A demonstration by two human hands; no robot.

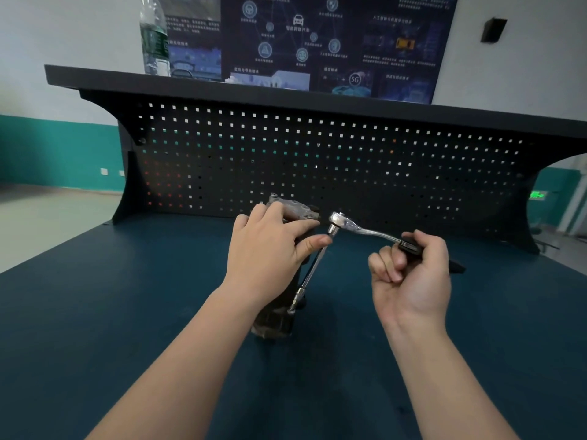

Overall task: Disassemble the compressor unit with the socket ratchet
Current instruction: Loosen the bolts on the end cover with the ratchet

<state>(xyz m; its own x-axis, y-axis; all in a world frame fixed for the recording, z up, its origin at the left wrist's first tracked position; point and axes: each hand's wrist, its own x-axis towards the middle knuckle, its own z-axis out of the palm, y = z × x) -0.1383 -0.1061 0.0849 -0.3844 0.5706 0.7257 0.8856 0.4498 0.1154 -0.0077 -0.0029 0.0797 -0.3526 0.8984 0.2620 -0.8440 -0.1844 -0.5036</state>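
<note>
While the compressor unit (275,319) stands upright on the blue bench top (95,312), close in front of the black pegboard (317,160), the left hand (270,249) rests over its upper end with fingers spread and nearly straight, thumb touching the extension bar (313,268). That bar slants down from the socket ratchet (355,227) to a fastener low on the compressor's right side. Right of the compressor, the right hand (413,274) curls its fingers around the ratchet's dark handle. Above the pegboard, a shelf (222,87) carries a plastic water bottle (154,36), with a dark poster (317,42) on the wall behind.
</note>
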